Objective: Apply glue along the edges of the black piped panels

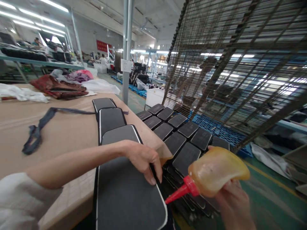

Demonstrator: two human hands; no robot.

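My right hand (233, 199) is wrapped around a yellowish squeeze bottle (216, 171) with a red nozzle (182, 191). The bottle is tilted, and its nozzle tip points down-left at the right edge of the nearest dark grey panel (127, 199). A white line of what looks like glue runs along that panel's border. My left hand (144, 161) pinches the panel's right edge, thumb on the face, some fingers hidden at the rim. Beyond it, more panels (111, 119) overlap in a row along the table edge.
Several rows of similar panels (177, 142) lie stacked to the right, lower than the table (69, 131). A grey strap (44, 123) and a brown-red bag (59, 87) lie on the table. A wire-mesh rack (230, 57) leans over the right side, and a metal post (126, 48) rises ahead.
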